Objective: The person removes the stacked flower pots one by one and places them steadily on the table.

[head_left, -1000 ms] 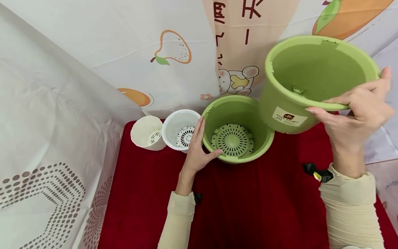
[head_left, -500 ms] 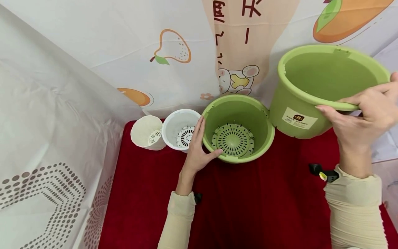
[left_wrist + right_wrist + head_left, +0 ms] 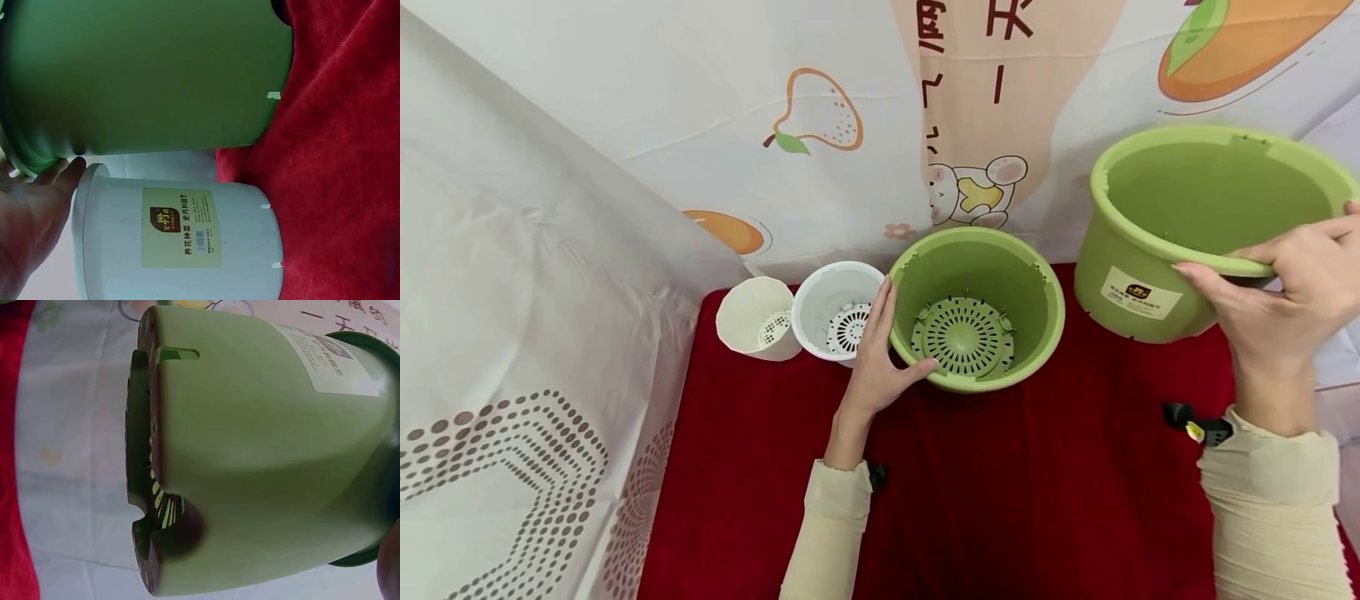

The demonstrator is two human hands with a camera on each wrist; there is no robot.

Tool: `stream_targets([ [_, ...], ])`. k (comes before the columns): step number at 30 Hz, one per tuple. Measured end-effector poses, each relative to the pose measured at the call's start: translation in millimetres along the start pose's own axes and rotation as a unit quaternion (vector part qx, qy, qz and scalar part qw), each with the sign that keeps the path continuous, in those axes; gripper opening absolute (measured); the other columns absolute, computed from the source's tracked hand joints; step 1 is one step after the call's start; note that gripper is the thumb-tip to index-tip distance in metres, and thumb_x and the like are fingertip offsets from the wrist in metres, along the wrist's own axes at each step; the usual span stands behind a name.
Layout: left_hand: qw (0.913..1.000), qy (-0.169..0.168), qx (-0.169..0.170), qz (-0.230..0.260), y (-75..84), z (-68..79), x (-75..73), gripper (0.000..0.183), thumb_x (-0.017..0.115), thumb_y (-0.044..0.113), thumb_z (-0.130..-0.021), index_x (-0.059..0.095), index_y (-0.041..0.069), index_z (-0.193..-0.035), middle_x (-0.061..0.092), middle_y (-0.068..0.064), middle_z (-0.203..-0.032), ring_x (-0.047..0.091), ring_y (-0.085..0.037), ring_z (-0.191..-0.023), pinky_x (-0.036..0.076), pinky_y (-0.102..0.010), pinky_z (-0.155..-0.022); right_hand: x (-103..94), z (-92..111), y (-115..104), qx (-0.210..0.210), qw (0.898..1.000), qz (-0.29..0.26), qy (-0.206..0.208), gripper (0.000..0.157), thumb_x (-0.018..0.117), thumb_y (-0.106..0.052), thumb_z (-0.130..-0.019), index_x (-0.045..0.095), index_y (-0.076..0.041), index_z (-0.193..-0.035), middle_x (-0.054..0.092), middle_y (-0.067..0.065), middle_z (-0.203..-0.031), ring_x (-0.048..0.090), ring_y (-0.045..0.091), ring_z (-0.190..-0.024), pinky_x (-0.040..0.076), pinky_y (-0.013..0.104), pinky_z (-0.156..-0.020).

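My right hand (image 3: 1311, 279) grips the near rim of a large green plastic flowerpot (image 3: 1210, 196) at the right of the head view. Its thumb lies along the outside, just under the rim. The right wrist view shows the raised pot's notched base (image 3: 150, 487) and its paper label. At mid-table stands a second green flowerpot (image 3: 1041, 350) with a slotted disc in its bottom. My left hand (image 3: 874, 367) rests on that pot's left side, fingers straight along the rim, thumb spread to the front rim. In the left wrist view, its fingertips (image 3: 72, 172) lie between the green pot and a white pot (image 3: 119, 250).
Left of the green pot stand the white pot with a slotted base and a smaller cream pot (image 3: 741, 329), in a row. A red cloth (image 3: 970, 483) covers the table. Behind it hangs a printed white curtain (image 3: 700, 100), close to the pots.
My right hand has carried the large green pot to the right and lower, away from the second green pot. The left hand and the other pots keep their places.
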State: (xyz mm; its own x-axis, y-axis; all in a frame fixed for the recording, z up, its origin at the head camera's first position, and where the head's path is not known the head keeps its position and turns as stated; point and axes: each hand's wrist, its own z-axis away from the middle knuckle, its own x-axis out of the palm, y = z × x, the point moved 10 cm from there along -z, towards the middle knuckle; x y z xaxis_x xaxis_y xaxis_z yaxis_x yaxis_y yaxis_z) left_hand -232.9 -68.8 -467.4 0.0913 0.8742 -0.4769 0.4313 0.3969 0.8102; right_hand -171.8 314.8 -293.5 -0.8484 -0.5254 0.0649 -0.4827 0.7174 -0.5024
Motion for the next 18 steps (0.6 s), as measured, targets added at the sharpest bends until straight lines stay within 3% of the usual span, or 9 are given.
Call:
stream_targets([
  [4,1.0,0.002,-0.003,0.0,-0.4,0.8,-0.4,0.117,0.062,0.079,-0.076,0.015,0.013,-0.16,0.007,0.004,-0.167,0.01,-0.018,-0.152,0.02,-0.053,-0.118,-2.2,7.5,1.0,-0.017,1.0,0.008,0.006,0.086,0.083,-0.075,-0.049,0.052,0.005,-0.043,0.034,0.021,-0.042,0.029,0.046,-0.057,0.039,0.033,-0.089],
  [6,1.0,0.002,-0.005,-0.002,-1.2,1.2,-0.2,0.118,0.062,0.079,-0.075,0.014,0.013,-0.16,0.005,0.005,-0.167,0.009,-0.018,-0.152,0.02,-0.053,-0.118,-4.1,11.5,5.1,-0.023,1.0,0.004,0.014,0.088,0.084,-0.074,-0.048,0.046,0.004,-0.042,0.032,0.021,-0.042,0.025,0.048,-0.056,0.037,0.03,-0.085],
  [13,0.9999,-0.002,-0.014,-0.007,-3.1,2.0,0.7,0.119,0.059,0.081,-0.075,0.01,0.015,-0.16,-0.001,0.008,-0.167,0.006,-0.018,-0.152,0.018,-0.053,-0.119,-5.3,15.5,14.4,-0.013,0.999,-0.003,0.03,0.091,0.085,-0.076,-0.043,0.043,0.005,-0.041,0.031,0.021,-0.042,0.025,0.045,-0.054,0.035,0.03,-0.084],
  [18,0.9999,-0.003,-0.014,-0.005,-2.4,2.0,0.9,0.119,0.06,0.081,-0.076,0.01,0.015,-0.16,0.0,0.004,-0.167,0.006,-0.018,-0.152,0.017,-0.053,-0.119,-4.1,14.2,18.0,-0.002,1.0,-0.004,0.022,0.089,0.086,-0.073,-0.043,0.045,0.006,-0.042,0.034,0.02,-0.042,0.027,0.023,-0.049,0.036,0.031,-0.085],
])
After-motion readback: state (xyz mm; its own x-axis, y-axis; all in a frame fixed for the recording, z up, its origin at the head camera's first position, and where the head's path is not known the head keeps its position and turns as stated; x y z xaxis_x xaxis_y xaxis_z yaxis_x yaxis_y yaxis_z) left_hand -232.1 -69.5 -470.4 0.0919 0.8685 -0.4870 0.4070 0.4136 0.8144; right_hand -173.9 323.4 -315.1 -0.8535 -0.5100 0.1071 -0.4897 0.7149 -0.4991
